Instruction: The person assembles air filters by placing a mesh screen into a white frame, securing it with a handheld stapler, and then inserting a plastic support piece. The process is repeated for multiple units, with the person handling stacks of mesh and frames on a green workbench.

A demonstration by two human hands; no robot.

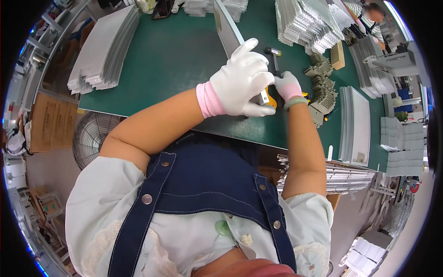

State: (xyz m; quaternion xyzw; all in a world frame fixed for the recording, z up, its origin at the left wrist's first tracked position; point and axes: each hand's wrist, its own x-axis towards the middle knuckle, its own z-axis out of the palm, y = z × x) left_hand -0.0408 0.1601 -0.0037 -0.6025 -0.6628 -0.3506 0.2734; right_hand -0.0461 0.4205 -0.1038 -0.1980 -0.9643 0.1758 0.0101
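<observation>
My left hand [242, 83], in a white glove with a pink cuff, is closed around a long, narrow metal panel [227, 28]. The panel slants up and away across the bench, and its near end shows below my fingers. To the right, my gloved right hand [288, 86] closes on the dark handle of a small mallet [273, 51], whose yellowish-and-black head points away from me. Between my hands an orange-yellow piece [272, 99] is partly covered by the panel and my left hand. Beyond my right wrist are rows of small grey-beige brackets [323, 92].
Stacked metal panels [108, 46] lie on the left of the green bench [170, 60]; another stack [307, 25] is at the back right. More panels [355, 124] sit at the right edge. A wooden block [338, 55], a floor fan [94, 136] and a co-worker [373, 21] are also around.
</observation>
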